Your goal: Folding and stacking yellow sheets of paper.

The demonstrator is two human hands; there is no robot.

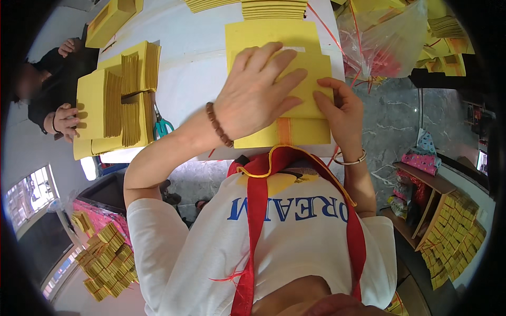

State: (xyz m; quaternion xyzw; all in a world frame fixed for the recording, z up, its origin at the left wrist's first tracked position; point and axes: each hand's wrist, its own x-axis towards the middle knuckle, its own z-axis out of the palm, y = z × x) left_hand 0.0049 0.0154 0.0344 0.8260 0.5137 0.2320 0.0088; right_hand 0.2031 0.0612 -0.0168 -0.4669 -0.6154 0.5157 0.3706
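Observation:
Sheets of yellow paper [250, 32] lie on the white table in front of me, with an orange band [284, 130] showing at the near side. My left hand [255, 87], with a brown bead bracelet at the wrist, rests on the paper with its fingers spread. A small white patch shows just past its fingertips. My right hand [345, 113], with a bangle at the wrist, pinches the right edge of the top yellow sheet [316, 102] between thumb and fingers.
Scissors [162, 125] with teal handles lie left, beside stacks of folded yellow paper [113, 105]. Another person's hand [65, 122] touches those stacks. More yellow bundles [274, 9] sit at the far edge. A clear plastic bag [387, 39] is at the right.

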